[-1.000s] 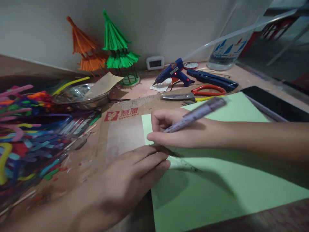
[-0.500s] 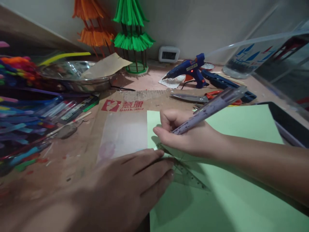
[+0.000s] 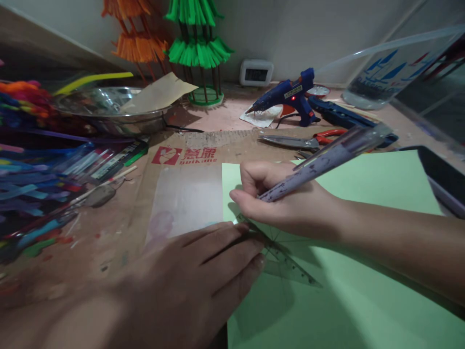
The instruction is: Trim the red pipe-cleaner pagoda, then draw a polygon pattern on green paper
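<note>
My left hand lies flat, its fingers stretched out and pressing on a clear set square. Much of the set square is hidden under those fingers. Beneath it is a sheet of light green paper with several thin lines that cross near the set square's edge. My right hand grips a purple patterned pen, tilted up to the right. Its fingers hide the pen's tip, so I cannot tell whether it touches the paper.
A blue glue gun with a red light stands behind the paper. Nearby are orange-handled scissors, a blue cutter and a clear cup. Left are a metal bowl and coloured stems. A green tiered model stands at the back.
The camera view has shifted slightly. Both hands keep the same pose, with the pen and the set square almost where they were on the paper.
</note>
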`<state>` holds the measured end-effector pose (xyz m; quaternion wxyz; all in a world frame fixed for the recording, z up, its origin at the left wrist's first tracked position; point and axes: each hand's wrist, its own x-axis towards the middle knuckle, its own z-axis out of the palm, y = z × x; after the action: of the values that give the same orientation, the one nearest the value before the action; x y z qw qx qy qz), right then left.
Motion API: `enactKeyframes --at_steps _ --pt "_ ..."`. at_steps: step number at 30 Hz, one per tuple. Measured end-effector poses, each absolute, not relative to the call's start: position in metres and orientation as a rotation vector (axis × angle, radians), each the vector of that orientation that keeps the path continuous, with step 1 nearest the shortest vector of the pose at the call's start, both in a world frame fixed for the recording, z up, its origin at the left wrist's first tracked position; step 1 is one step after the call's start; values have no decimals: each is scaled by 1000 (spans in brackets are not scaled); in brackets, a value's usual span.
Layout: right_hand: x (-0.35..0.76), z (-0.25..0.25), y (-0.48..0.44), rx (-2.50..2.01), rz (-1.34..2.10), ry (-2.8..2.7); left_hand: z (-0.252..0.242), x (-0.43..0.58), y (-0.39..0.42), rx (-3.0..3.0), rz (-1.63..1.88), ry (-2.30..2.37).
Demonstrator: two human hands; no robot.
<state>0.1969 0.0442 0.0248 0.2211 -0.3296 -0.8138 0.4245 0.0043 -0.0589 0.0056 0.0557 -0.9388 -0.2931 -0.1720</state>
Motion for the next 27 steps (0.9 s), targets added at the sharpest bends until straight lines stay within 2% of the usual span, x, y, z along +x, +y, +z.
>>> enactKeyframes --at_steps 27 --pt "195 26 43 -910 1161 -2260 6 0 -58 -2871 -493 -883"
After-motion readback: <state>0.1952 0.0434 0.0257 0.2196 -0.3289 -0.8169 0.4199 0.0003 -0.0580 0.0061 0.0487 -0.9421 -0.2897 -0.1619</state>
